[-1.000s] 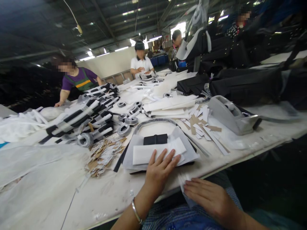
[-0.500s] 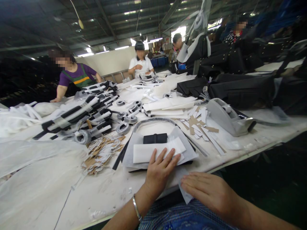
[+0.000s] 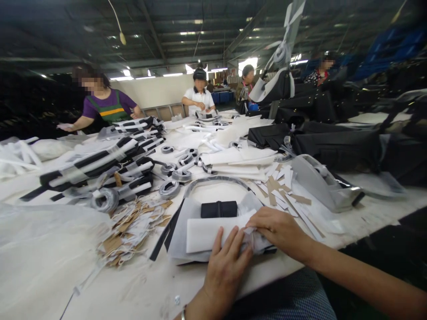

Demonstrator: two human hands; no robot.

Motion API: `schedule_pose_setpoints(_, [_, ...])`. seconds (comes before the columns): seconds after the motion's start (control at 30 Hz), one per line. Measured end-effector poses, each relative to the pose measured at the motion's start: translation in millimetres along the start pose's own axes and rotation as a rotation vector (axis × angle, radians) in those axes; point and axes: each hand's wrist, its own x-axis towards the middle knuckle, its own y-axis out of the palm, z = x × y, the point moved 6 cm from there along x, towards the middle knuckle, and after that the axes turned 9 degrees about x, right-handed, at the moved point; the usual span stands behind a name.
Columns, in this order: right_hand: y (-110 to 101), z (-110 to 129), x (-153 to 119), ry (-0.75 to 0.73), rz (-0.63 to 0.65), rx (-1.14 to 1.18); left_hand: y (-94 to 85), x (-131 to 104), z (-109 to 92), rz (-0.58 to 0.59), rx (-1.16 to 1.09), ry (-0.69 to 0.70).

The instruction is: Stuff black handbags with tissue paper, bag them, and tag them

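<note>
- Beyond the cluttered table [image 3: 130,295], co-workers in purple [image 3: 128,104] and white [image 3: 191,98] are working under strip lights.
- Loose tags [image 3: 133,229] are lying to the left, and card strips [image 3: 287,198] and a tape dispenser [image 3: 325,182] are standing or lying to the right.
- At the near edge, what seems to be a black bag is lying mostly hidden under paper [image 3: 178,242], its wrapped handle [image 3: 216,178] arching out beyond.
- As far as can be judged, the packing is partway along: paper is covering the front and foam [image 3: 198,235] is lying across it, while the black block [image 3: 218,210] just beyond is showing bare and the film [image 3: 256,243] is bunching loosely, not lying flat.
- Left hand [image 3: 227,262] is resting palm down, fingers slightly spread, fingertips touching the foam and gripping nothing.
- Right hand [image 3: 280,229] is closing narrowly, its fingertips pinching the crumpled film at the foam's right end.
</note>
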Motion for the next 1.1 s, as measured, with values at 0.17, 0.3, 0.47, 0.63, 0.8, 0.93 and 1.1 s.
schedule_pose_setpoints(0.17, [12,-28,9,0.250,0.054,0.099,-2.8,-1,2,-0.027,-0.038,0.006])
schedule_pose_setpoints(0.3, [17,-39,14,0.413,0.158,0.111,-4.8,2,5,-0.019,-0.065,0.005])
schedule_pose_setpoints(0.47, [19,-49,17,0.499,0.174,0.211,-4.5,8,5,0.005,-0.020,-0.031])
schedule_pose_setpoints(0.63, [23,-53,20,0.451,0.127,0.190,-3.8,11,-2,0.032,0.024,0.038])
schedule_pose_setpoints(0.8, [5,-50,15,0.396,-0.048,0.111,3.5,4,-4,0.022,0.049,0.071])
schedule_pose_setpoints(0.93, [-65,-70,-19,0.390,-0.274,-0.050,11.9,-4,-2,0.007,0.034,0.112])
schedule_pose_setpoints(1.1, [-186,-135,-92,0.586,-0.579,-0.375,16.1,-7,1,-0.029,0.000,0.080])
